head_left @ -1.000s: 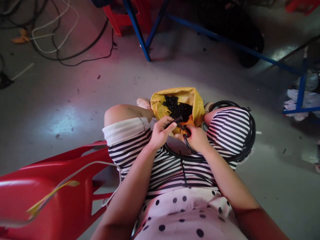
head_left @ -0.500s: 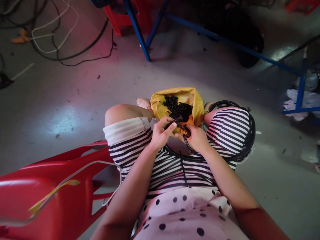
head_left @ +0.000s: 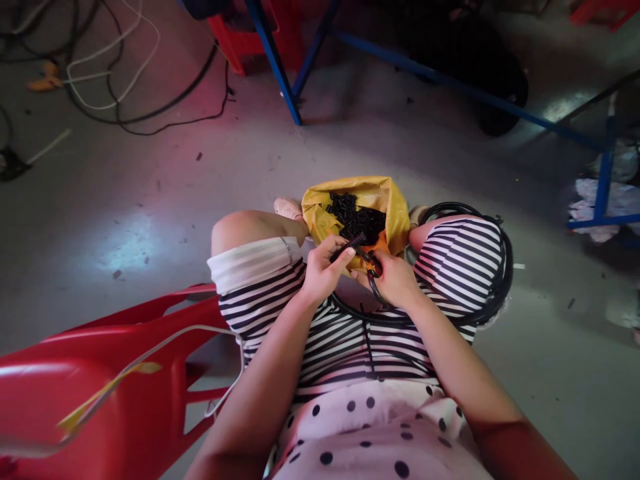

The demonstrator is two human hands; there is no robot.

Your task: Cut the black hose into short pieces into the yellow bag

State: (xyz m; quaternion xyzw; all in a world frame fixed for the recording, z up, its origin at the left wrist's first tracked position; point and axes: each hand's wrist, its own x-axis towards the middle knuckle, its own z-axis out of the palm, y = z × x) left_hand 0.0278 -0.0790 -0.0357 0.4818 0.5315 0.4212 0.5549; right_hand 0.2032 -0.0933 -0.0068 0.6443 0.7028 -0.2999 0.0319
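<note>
My left hand [head_left: 321, 268] is closed around a black ribbed tube [head_left: 505, 267], thumb on top, with its end sticking out past the fingers. My right hand [head_left: 396, 280] grips black-handled scissors [head_left: 371, 285], whose blades are at the tube close to my left fingertips. Whether the blades touch the tube I cannot tell. Both hands are over the near rim of a yellow bag [head_left: 399, 208] that stands between my feet. Many short black pieces [head_left: 350, 212] lie in the bag. The tube loops across my lap and hangs coiled over my right knee.
A red plastic chair [head_left: 100, 373] with a white cable [head_left: 185, 330] is close on my left. Ahead stand a blue metal frame [head_left: 280, 67] and a red stool [head_left: 240, 40]. Cables [head_left: 165, 107] lie on the floor at the far left, and white plastic wrapping [head_left: 595, 197] at the right.
Both hands keep their hold over the bag, with hardly any movement. The whole view has shifted very slightly.
</note>
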